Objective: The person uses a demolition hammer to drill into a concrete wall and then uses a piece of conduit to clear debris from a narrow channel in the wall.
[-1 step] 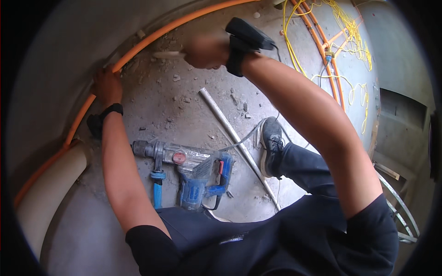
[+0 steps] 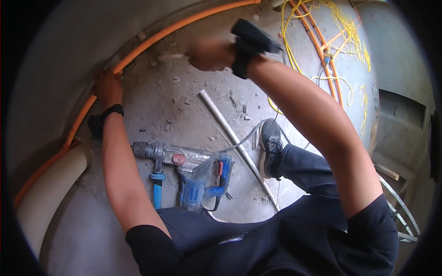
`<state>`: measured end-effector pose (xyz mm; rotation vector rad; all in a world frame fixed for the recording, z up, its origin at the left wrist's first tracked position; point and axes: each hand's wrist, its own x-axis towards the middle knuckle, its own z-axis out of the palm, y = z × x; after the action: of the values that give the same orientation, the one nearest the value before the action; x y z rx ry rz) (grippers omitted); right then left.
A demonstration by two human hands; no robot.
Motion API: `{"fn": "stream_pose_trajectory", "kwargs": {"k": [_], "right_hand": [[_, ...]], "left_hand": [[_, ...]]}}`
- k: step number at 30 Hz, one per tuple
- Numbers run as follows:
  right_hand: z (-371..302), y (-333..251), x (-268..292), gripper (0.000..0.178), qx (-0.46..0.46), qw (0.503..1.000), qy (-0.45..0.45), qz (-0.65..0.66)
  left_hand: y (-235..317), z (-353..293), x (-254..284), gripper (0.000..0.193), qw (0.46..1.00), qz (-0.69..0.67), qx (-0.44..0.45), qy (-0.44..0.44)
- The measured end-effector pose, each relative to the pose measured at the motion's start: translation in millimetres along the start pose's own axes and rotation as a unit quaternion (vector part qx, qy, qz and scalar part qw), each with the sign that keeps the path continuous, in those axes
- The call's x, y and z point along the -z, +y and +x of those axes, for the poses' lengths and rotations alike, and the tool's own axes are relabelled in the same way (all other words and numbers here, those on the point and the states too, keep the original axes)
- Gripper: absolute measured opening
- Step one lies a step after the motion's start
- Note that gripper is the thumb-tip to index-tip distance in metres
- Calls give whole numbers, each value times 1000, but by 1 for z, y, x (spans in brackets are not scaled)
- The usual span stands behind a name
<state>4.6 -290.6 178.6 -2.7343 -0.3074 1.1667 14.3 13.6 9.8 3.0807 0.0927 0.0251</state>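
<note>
My left hand (image 2: pixel 107 86) is closed around a bent orange pipe (image 2: pixel 152 40) that runs along the base of the wall. Farther off and to the right, my right hand (image 2: pixel 211 54), smeared by motion, is in a fist over the rubble-strewn floor. From it a pale stick-like object (image 2: pixel 171 58) points left toward the pipe; blur hides its kind. Below my hands a blue and grey rotary hammer (image 2: pixel 195 177) lies on its side, its chuck toward my left forearm. To the right of the hammer, a long white pipe (image 2: pixel 225 126) lies slantwise.
A thick beige pipe (image 2: pixel 57 186) stands at the left wall. Broken concrete bits (image 2: pixel 233 100) litter the floor. At the far right are more orange pipes (image 2: pixel 317 46) and a tangled yellow cable (image 2: pixel 347 27). My shoe (image 2: pixel 270 147) rests beside the white pipe.
My right hand and the pale stick-like object have shifted slightly to the right. My left hand stays on the orange pipe.
</note>
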Motion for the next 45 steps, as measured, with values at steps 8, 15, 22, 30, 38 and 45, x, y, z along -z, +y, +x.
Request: {"fn": "stream_pose_trajectory", "kwargs": {"k": [8, 15, 22, 30, 38, 45], "right_hand": [[17, -11, -32, 45, 36, 981, 186, 49], [-3, 14, -6, 46, 27, 999, 15, 28], [-58, 26, -38, 43, 10, 984, 178, 17], [-66, 26, -166, 53, 22, 989, 143, 33], [-73, 30, -188, 51, -21, 956, 251, 154], [-25, 26, -171, 56, -29, 961, 241, 135]], "left_hand": [[-5, 1, -30, 34, 999, 32, 8, 3], [-1, 0, -21, 33, 1000, 25, -3, -5], [3, -2, -8, 34, 1000, 6, -5, -22], [6, 0, -16, 36, 1000, 4, 24, -18], [10, -6, -13, 35, 1000, 6, 29, 5], [7, -3, -21, 34, 999, 6, 32, -12]]}}
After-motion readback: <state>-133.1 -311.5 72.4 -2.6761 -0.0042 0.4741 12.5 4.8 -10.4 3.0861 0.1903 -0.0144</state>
